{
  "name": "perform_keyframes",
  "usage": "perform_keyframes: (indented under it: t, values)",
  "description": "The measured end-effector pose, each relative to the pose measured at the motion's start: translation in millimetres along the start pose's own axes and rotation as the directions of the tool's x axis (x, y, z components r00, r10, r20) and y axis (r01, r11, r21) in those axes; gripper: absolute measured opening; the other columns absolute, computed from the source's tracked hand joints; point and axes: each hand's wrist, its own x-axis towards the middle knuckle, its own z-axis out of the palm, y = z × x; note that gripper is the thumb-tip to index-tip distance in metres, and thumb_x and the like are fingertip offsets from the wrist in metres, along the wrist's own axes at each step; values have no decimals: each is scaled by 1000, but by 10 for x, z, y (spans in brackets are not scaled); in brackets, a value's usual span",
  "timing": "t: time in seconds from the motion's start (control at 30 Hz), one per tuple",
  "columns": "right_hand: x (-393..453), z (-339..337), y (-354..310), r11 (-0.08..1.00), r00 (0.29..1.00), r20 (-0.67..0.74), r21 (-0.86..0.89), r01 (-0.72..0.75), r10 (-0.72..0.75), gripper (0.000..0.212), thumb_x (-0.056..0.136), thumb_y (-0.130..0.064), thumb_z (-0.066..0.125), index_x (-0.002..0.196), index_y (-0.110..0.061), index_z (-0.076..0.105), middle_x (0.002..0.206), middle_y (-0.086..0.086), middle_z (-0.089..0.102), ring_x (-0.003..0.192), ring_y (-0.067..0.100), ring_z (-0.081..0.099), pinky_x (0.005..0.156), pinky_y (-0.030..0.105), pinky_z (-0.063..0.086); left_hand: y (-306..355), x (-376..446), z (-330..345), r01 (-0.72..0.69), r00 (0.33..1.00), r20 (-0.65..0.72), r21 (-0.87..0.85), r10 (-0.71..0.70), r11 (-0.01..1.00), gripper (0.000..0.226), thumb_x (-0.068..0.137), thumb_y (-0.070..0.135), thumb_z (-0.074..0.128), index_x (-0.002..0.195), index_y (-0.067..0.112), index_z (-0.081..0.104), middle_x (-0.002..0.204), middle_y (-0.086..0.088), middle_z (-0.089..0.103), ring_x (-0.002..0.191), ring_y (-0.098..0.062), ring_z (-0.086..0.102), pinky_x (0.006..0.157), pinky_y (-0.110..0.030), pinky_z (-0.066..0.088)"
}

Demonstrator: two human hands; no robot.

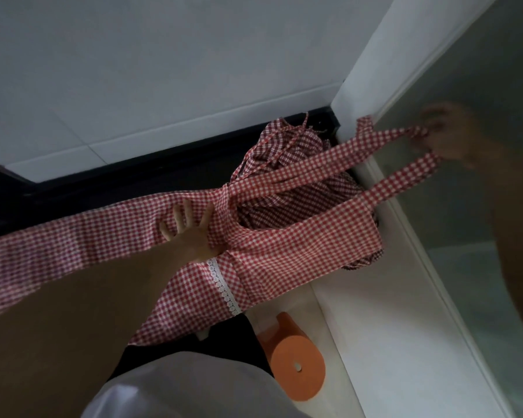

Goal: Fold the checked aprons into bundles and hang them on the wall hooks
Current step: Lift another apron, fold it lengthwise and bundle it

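A red-and-white checked apron (287, 251) with a white lace strip hangs stretched in front of me. My left hand (191, 233) presses flat on its cloth near the middle, fingers spread. My right hand (447, 137) at the upper right grips the apron's two straps (384, 164) and holds them taut against the wall. Behind the stretched apron hangs a darker checked apron bundle (287, 146) in the corner; its hook is hidden.
White tiled wall (133, 70) lies ahead with a black band (133, 164) across it. A white corner post (384, 55) and glass panel (480, 70) stand at the right. An orange stool (293, 366) sits on the floor below.
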Motion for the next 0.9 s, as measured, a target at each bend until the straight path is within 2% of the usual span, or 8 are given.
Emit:
perform_keyframes:
  t: [0.07,0.17,0.3,0.53,0.67,0.73,0.8,0.9]
  values:
    - [-39,44,-64,989,999,-11,-136,51,-52,88,76,18,73,149,4,27,134,15,45,108,9,54,104,31,34,16,1,12,-2,1000,-8,7,2,1000,121,70,88,51,146,43,-31,150,-10,-47,140,-37,-38,111,-70,-14]
    - [-148,362,-296,941,953,-158,-263,213,-259,63,77,10,66,136,2,49,137,24,51,127,37,50,100,20,31,-1,11,11,0,1000,-18,7,0,1000,121,69,88,51,146,43,-30,150,-10,-47,140,-37,-38,111,-71,-13]
    - [-341,890,-578,863,949,278,-430,264,-151,23,94,-8,56,114,-4,68,115,14,66,107,33,61,104,42,45,-20,34,36,2,999,-37,15,-2,1000,121,69,89,52,147,44,-30,150,-11,-47,141,-37,-37,111,-72,-12]
    - [-401,1920,-724,805,867,393,-380,457,-307,47,80,-35,74,122,-20,58,126,4,53,126,27,41,111,48,34,-25,66,56,-2,998,-56,13,3,1000,122,71,85,56,146,44,-32,148,-11,-49,140,-38,-37,110,-71,-12]
    - [-240,2070,-786,731,860,472,-515,447,-193,26,85,-43,68,94,-18,68,105,1,67,122,30,48,113,52,32,16,76,24,4,998,-55,11,-3,1000,124,71,82,61,147,43,-30,151,-14,-45,141,-41,-34,109,-73,-10]
    - [-110,2105,-812,727,887,459,-591,350,-54,44,88,-54,59,95,-12,69,111,9,67,122,35,51,115,57,25,40,87,-3,7,998,-58,4,-6,1000,125,71,80,62,148,41,-28,152,-15,-42,142,-42,-33,109,-74,-9]
    - [-16,2149,-898,791,895,445,-562,241,43,65,84,-74,46,84,-12,66,96,11,66,101,32,60,110,55,36,52,92,-26,10,998,-56,-2,-10,1000,126,71,78,65,150,40,-25,154,-17,-39,142,-44,-31,108,-76,-7]
    - [2,2309,-1064,906,929,368,-406,119,43,61,83,-73,54,56,-19,46,57,-1,49,56,16,49,67,29,43,67,90,-56,6,998,-56,-4,-6,1000,126,71,74,69,152,38,-21,155,-17,-37,143,-45,-30,108,-77,-4]
